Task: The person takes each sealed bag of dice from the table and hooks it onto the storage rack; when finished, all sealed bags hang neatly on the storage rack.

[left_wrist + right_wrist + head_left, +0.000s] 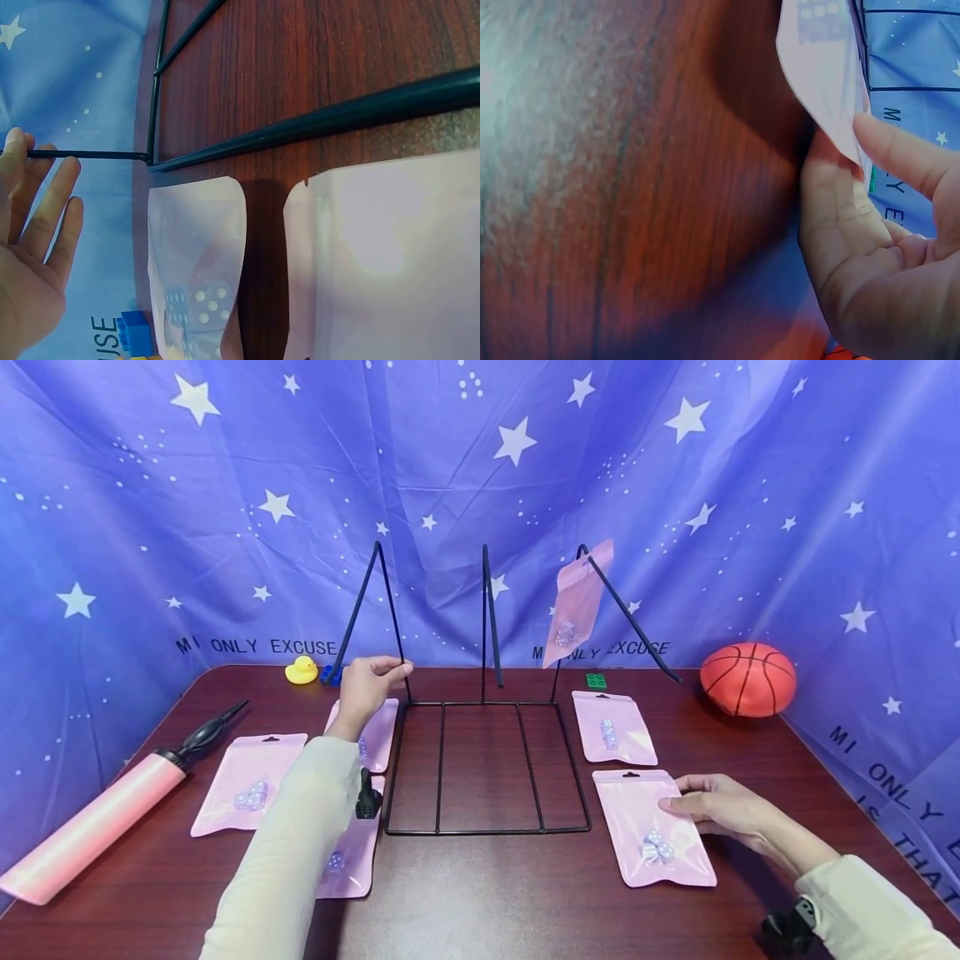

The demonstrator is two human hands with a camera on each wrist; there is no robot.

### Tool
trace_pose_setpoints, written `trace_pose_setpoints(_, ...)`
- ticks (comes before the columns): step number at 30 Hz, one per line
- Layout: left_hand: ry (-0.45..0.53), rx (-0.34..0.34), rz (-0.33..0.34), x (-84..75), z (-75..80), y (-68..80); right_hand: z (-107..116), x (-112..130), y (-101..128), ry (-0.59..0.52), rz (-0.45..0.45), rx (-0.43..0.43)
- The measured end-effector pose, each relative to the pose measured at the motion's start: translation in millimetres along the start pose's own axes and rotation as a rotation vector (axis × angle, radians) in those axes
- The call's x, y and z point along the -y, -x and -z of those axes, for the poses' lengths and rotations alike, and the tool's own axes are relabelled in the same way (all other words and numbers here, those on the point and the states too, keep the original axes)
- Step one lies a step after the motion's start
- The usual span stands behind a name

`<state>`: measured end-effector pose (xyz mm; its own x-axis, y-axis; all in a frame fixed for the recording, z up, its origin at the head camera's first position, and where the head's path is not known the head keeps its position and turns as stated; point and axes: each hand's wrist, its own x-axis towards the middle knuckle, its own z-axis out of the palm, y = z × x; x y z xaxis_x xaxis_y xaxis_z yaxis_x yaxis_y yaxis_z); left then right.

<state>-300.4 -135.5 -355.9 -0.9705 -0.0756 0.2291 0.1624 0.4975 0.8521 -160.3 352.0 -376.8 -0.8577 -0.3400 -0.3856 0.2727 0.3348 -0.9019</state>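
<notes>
A black wire display rack with three prongs stands mid-table. My left hand pinches its left upright between thumb and fingers; in the left wrist view, this hand has its other fingers spread. At the right, my right hand grips the right edge of a pink zip pouch holding dice. The right wrist view shows thumb above and fingers under the pouch. Another pink pouch hangs from the rack's right prong. Behind the gripped pouch lies one more pouch.
Left of the rack lie several pink pouches, partly hidden by my left arm. A pink hand pump is at the far left. Along the back are a yellow duck, blue block, green block and red ball.
</notes>
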Motion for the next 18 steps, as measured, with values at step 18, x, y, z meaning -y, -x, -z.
trace_pose_setpoints(18, -0.018, 0.000, -0.009, 0.6, 1.1, -0.6, -3.5, 6.6, 5.0, -0.011, 0.071, 0.028)
